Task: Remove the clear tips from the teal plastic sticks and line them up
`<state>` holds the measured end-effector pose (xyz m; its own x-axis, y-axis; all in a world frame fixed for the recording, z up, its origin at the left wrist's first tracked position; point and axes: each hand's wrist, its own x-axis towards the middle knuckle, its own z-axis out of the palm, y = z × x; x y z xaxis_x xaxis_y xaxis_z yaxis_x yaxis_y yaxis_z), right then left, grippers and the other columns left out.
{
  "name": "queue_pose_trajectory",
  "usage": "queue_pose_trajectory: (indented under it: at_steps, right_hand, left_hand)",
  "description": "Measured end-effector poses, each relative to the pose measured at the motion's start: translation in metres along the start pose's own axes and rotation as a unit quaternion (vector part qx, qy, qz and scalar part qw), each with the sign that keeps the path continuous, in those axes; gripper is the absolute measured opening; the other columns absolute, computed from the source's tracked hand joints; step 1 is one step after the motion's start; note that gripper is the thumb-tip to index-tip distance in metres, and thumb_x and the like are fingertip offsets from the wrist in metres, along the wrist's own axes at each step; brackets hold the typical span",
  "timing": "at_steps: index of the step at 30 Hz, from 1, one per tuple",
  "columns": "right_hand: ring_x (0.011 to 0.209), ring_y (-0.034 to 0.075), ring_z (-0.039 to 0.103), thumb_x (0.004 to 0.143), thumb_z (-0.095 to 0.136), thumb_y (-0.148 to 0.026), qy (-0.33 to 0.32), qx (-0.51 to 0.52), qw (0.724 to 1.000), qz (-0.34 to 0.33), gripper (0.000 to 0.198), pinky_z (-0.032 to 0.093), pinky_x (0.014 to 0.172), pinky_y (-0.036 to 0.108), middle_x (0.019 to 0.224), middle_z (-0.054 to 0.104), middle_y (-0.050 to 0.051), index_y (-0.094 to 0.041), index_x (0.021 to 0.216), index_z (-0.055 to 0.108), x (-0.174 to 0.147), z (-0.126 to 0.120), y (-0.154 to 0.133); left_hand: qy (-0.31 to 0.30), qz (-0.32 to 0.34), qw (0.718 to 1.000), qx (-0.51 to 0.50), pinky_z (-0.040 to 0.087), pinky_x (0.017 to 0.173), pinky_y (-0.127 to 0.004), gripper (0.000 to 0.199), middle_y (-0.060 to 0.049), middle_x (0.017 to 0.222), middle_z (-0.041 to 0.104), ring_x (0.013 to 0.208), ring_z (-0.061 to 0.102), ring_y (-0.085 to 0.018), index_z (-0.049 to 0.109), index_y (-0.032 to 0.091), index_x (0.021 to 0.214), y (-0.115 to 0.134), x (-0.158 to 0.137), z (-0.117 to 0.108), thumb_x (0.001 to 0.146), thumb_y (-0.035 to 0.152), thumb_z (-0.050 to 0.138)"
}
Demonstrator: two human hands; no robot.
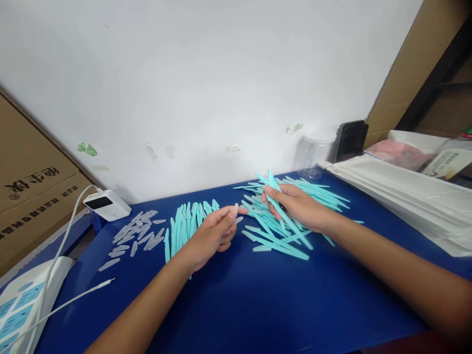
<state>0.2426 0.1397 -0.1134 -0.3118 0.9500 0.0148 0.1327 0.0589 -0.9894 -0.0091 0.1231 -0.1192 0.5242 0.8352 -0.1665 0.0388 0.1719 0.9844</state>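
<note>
My left hand [212,233] is closed, pinching a small clear plastic blade cover [235,210] between thumb and fingers. A second translucent piece [239,220] shows by its fingers. Held in my closed right hand [297,205] are teal eyebrow razors [273,183], tilted upward; the fingers hide how many. Beneath and around that hand spreads a loose pile of teal razors [273,244]. Left of my left hand lies a rougher row of similar razors [182,223], partly covered by the hand. Farther left, several loose clear covers [138,230] are scattered.
The blue tabletop [258,305] meets a white wall. At left are a white device [107,205] with a cable, a power strip [22,305] and a cardboard box [33,182]. A clear jar [315,155], a black object [351,141] and stacked white sheets [398,196] stand right.
</note>
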Motion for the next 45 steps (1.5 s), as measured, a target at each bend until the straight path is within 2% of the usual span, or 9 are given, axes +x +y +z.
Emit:
queue_pose_trajectory:
  at_steps: [9,12,16,19,23,27,30,38,45]
  right_hand:
    - [0.048,0.01,0.031,0.102,0.051,-0.051,-0.08,-0.053,0.995,0.04,0.037,0.026,0.043,0.024,0.061,0.043,-0.006,-0.021,0.113,0.069,-0.007,0.002,-0.009]
    - [0.049,0.01,0.035,0.102,0.049,-0.04,-0.112,-0.073,0.991,0.028,0.029,0.031,0.048,0.025,0.067,0.047,-0.004,-0.02,0.093,0.067,-0.011,0.005,-0.015]
    - [0.054,0.011,0.04,0.103,0.05,-0.05,-0.144,-0.131,0.98,-0.035,0.045,0.034,0.054,0.027,0.069,0.048,-0.002,-0.019,0.071,0.054,-0.011,0.005,-0.015]
    - [0.056,0.01,0.038,0.103,0.052,-0.055,-0.163,-0.131,0.976,-0.066,0.041,0.032,0.054,0.026,0.071,0.053,-0.003,-0.02,0.083,0.055,-0.01,0.005,-0.011]
    - [0.056,0.011,0.039,0.101,0.058,-0.057,-0.171,-0.107,0.979,-0.035,0.035,0.035,0.055,0.026,0.07,0.054,-0.006,-0.022,0.1,0.051,-0.011,0.007,-0.01]
    - [0.063,0.013,0.048,0.101,0.061,-0.054,-0.163,-0.13,0.975,-0.074,0.034,0.042,0.068,0.028,0.065,0.054,-0.006,-0.021,0.097,0.056,-0.011,0.009,-0.009]
    - [0.063,0.014,0.053,0.098,0.066,-0.052,-0.155,-0.127,0.974,-0.105,0.033,0.043,0.063,0.027,0.067,0.061,-0.004,-0.021,0.092,0.058,-0.009,0.009,-0.007]
    - [0.056,0.012,0.051,0.095,0.072,-0.046,-0.16,-0.115,0.976,-0.095,0.028,0.037,0.051,0.023,0.066,0.064,-0.004,-0.021,0.091,0.06,-0.011,0.009,-0.008]
    - [0.059,0.014,0.055,0.094,0.072,-0.048,-0.144,-0.123,0.976,-0.107,0.029,0.039,0.053,0.024,0.069,0.07,-0.002,-0.02,0.09,0.065,-0.008,0.011,-0.007]
  left_hand:
    - [0.035,0.005,0.998,-0.052,0.013,0.044,-0.019,0.031,0.009,0.063,0.028,0.049,0.016,-0.007,0.057,0.024,0.119,0.003,-0.001,0.003,0.101,0.05,0.058]
    - [0.047,0.0,0.996,-0.077,0.012,0.043,-0.019,0.032,0.01,0.061,0.028,0.049,0.015,-0.006,0.059,0.021,0.116,0.002,0.0,0.003,0.101,0.049,0.058]
    - [0.05,-0.002,0.993,-0.106,0.012,0.043,-0.02,0.027,0.01,0.059,0.03,0.048,0.015,-0.006,0.055,0.021,0.112,-0.001,0.001,0.003,0.103,0.045,0.057]
    - [0.043,0.003,0.992,-0.122,0.013,0.044,-0.019,0.023,0.01,0.059,0.03,0.048,0.015,-0.006,0.053,0.021,0.109,-0.001,0.0,0.004,0.103,0.042,0.057]
    - [0.023,0.003,0.991,-0.132,0.014,0.043,-0.02,0.024,0.011,0.059,0.03,0.048,0.014,-0.006,0.052,0.021,0.107,0.0,-0.002,0.006,0.103,0.044,0.058]
    - [0.001,0.002,0.991,-0.134,0.013,0.043,-0.02,0.026,0.01,0.059,0.029,0.048,0.014,-0.006,0.05,0.021,0.101,0.001,-0.003,0.009,0.103,0.046,0.057]
    - [-0.004,0.003,0.991,-0.132,0.012,0.044,-0.02,0.026,0.01,0.059,0.029,0.048,0.014,-0.006,0.05,0.021,0.1,0.002,-0.004,0.011,0.103,0.046,0.057]
    - [-0.021,0.011,0.996,-0.088,0.015,0.045,-0.02,0.03,0.01,0.06,0.032,0.048,0.017,-0.006,0.046,0.023,0.096,0.0,-0.004,0.017,0.103,0.05,0.055]
    - [-0.002,0.075,0.995,0.064,0.018,0.046,-0.022,0.035,0.009,0.062,0.038,0.048,0.022,-0.005,0.051,0.021,0.098,-0.013,-0.002,0.018,0.101,0.056,0.055]
